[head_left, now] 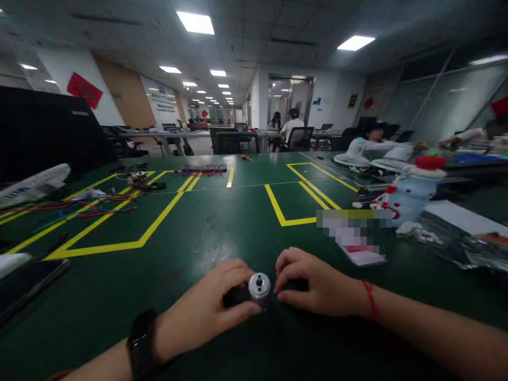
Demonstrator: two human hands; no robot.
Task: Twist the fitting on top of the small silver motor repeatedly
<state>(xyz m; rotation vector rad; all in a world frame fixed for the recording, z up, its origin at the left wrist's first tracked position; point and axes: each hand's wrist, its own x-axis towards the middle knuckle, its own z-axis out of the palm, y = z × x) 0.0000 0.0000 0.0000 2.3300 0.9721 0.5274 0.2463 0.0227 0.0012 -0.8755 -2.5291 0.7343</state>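
Where my two hands meet: a small silver motor (259, 287) sits low on the green worktop (222, 222), near its front edge, round face and short shaft turned up toward me.
Left hand (206, 312): my fingers (234, 275) curl close around the motor's left side and a dark part beside it; thumb pressed under the silver can. A black watch (142, 338) is on this wrist.
Right hand (317, 286): fingers bent narrow, tips touching the motor's right side and resting on a dark piece behind it. A red string (370, 299) circles this wrist.
Hold: both hands grip the motor together; what the dark pieces are, I cannot tell.
Left of me: red and blue wires (79, 209) lie across the yellow tape lines (159, 222), with a white fan (35, 185) beyond them.
Right of me: a pale blue plush toy (413, 196) lies well apart from my hands, a white sheet (464, 219) beside it.
Far side: people sit at other desks.
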